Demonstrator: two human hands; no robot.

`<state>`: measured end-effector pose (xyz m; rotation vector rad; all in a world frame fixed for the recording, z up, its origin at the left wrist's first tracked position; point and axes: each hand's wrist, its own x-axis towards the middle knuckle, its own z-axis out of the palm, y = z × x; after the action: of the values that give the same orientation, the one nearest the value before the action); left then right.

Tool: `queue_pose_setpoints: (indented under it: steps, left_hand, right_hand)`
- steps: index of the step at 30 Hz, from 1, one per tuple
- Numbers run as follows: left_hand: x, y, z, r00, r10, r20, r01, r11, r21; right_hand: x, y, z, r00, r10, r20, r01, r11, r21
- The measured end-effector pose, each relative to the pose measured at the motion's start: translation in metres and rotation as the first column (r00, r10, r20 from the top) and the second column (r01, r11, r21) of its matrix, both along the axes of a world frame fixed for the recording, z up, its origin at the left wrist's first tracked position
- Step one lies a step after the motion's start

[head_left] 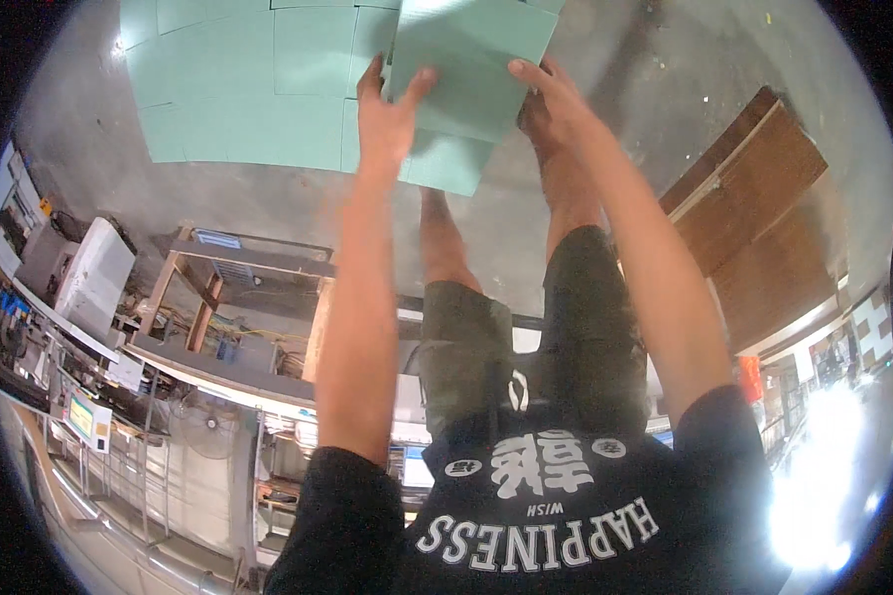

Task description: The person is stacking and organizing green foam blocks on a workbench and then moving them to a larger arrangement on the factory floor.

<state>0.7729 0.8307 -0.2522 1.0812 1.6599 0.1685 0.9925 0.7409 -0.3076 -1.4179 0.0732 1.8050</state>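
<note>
Pale-green panel (471, 64), one; held between the hands, left hand (388, 117) clamped on its left edge, right hand (556, 107) on its right, both equally near; long axis cannot be told, far end out of view; position, above the near right corner of the green sheets (238, 129) on the grey floor (258, 188); brown boards (754, 208), right; open wooden frame (322, 327), left, contents too small to tell.
</note>
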Motion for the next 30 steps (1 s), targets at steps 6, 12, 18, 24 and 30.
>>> queue_pose_setpoints:
  steps: [6,12,18,24,30]
  left_hand:
    - [0.016,-0.090,-0.012,0.549,0.684,0.480,-0.611,0.721,-0.327]
    - [0.045,-0.063,-0.005,0.492,0.691,0.530,-0.599,0.710,-0.371]
    - [0.051,-0.040,0.004,0.494,0.733,0.467,-0.618,0.674,-0.404]
    - [0.059,-0.037,0.003,0.332,0.841,0.426,-0.685,0.526,-0.504]
    - [0.060,-0.043,0.002,0.289,0.860,0.420,-0.659,0.497,-0.564]
  right_hand:
    - [0.008,0.004,0.018,1.000,-0.016,-0.017,0.014,0.995,-0.102]
    - [0.004,0.012,0.031,0.996,-0.074,-0.049,0.067,0.989,-0.128]
    - [-0.012,0.050,0.062,0.980,-0.187,-0.068,0.180,0.978,-0.104]
    - [-0.016,0.063,0.069,0.972,-0.222,-0.070,0.215,0.971,-0.102]
    - [-0.030,0.057,0.076,0.955,-0.295,-0.012,0.291,0.947,-0.136]
